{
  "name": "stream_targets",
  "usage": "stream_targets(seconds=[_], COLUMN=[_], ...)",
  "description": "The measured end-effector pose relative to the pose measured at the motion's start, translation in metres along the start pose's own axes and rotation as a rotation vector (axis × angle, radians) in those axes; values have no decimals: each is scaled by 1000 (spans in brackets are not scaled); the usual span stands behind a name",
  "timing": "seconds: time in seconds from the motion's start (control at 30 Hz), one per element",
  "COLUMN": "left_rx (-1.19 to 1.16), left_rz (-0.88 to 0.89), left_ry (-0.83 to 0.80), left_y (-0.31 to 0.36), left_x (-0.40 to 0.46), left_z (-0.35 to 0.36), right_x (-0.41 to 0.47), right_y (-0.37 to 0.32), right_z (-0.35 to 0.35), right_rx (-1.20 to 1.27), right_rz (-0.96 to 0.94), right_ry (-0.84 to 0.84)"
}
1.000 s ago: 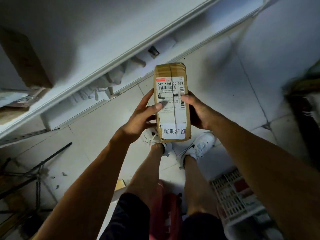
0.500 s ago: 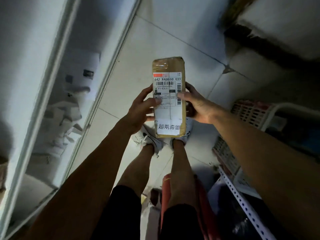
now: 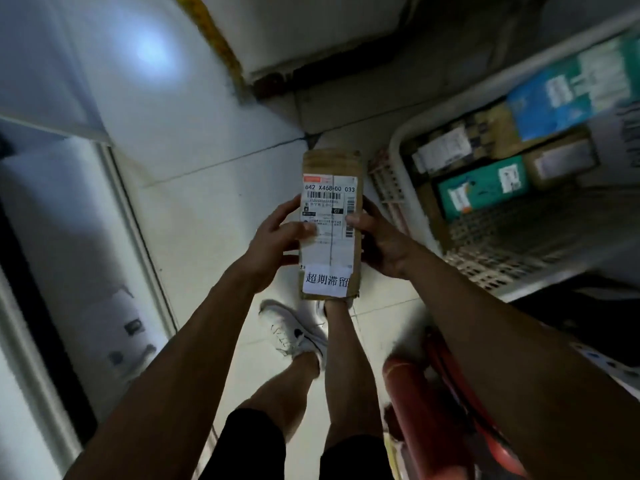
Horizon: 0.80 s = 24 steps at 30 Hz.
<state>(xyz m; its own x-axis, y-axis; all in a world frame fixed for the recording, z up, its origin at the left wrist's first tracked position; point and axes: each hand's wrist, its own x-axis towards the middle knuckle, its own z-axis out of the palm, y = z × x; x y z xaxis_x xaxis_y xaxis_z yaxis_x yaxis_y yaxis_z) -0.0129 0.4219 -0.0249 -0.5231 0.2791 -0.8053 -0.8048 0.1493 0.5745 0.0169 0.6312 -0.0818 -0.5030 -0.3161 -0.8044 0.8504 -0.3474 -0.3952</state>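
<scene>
Between the outstretched forearms, the left grip (image 3: 273, 244) clasps the left edge of a cardboard parcel (image 3: 329, 247), thumb laid across its shipping label (image 3: 329, 195). The right grip (image 3: 379, 242) clasps the right edge. The parcel stands upright in the air, label toward the camera, with a white printed slip (image 3: 327, 280) on its lower end. Below lie a white shoe (image 3: 294, 332) and the tiled floor (image 3: 207, 220). Farther right, a plastic crate (image 3: 491, 268) holds boxed parcels (image 3: 481, 192).

a parcel depot or courier pickup room: a white plastic basket (image 3: 394, 154) packed with labelled parcels (image 3: 481, 192), pale metal shelving (image 3: 138, 230) over a tiled floor (image 3: 214, 209), and a cardboard box (image 3: 330, 161) bearing a barcoded shipping label (image 3: 329, 216).
</scene>
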Motion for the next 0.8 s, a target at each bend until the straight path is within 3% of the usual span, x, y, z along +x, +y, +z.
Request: stream_targets(seconds=[0.17, 0.43, 0.6, 0.8], left_rx=[191, 370, 415, 519], left_rz=[-15, -40, -55, -102], left_ry=[-142, -278, -352, -473], left_y=[30, 64, 82, 90], left_x=[23, 51, 87, 165], left_z=[49, 142, 221, 307], right_x=[-41, -106, -138, -138], right_y=[-2, -13, -30, -47], right_z=[-42, -105, -152, -215], right_rx=[194, 257, 342, 463], right_rz=[-97, -232, -340, -399], right_ry=[48, 176, 395, 812])
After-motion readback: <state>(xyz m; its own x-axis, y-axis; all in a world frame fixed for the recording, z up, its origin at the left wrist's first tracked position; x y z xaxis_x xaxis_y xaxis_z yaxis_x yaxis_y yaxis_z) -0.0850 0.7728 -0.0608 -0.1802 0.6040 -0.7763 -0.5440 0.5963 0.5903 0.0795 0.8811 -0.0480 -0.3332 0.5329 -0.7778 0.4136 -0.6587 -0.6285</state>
